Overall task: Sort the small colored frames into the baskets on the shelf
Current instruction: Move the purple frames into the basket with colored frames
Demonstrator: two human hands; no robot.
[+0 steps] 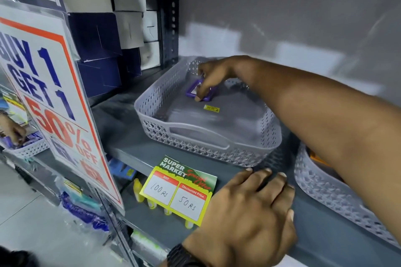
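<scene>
A grey perforated basket (201, 143) stands on the grey shelf (325, 230). Inside it, towards the back, lies a small purple frame (192, 91). My right hand (211, 76) reaches over the basket from the right, and its fingers pinch this frame from above. A yellow sticker (212, 108) lies on the basket's floor. My left hand (245, 208) rests flat on the shelf's front edge, fingers spread, holding nothing. A second grey basket (338, 193) sits at the right, partly hidden by my right forearm, with something orange inside.
A price card (175, 191) hangs from the shelf's front edge. A large "Buy 1 Get 1" sign (50, 97) stands at the left. Dark blue and white boxes (108, 34) fill the neighbouring rack. Small yellow bottles (138, 189) stand on the shelf below.
</scene>
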